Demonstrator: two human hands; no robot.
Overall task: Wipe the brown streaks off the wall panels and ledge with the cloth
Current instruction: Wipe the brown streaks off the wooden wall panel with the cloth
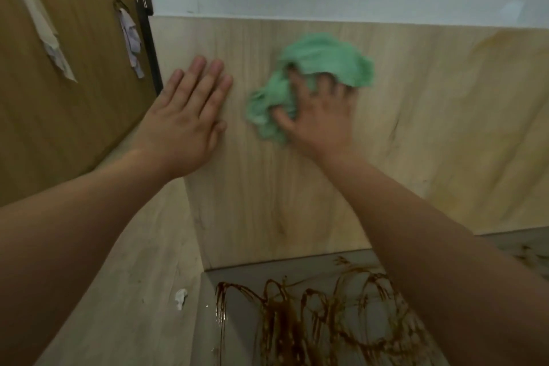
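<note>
Crumpled green cloth [323, 59] sits high on the pale wood-grain wall panel [267, 202], gripped by the right hand [320, 119], fingers spread and dug into its folds; the left hand [184, 124] braces flat and open beside it. Firm, overlapping strokes should work down toward the thick brown streaks [297, 315] on the grey ledge [237, 279].

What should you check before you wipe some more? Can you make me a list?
1. Green cloth in the right hand: ok, held against the wall panel.
2. Left hand steadying: ok, flat on the panel.
3. Spot under the cloth clean: cannot tell, the cloth covers it.
4. Yellowish smear at the panel's upper right gone: not ok.
5. Brown streaks on the ledge gone: not ok, many remain.
</note>
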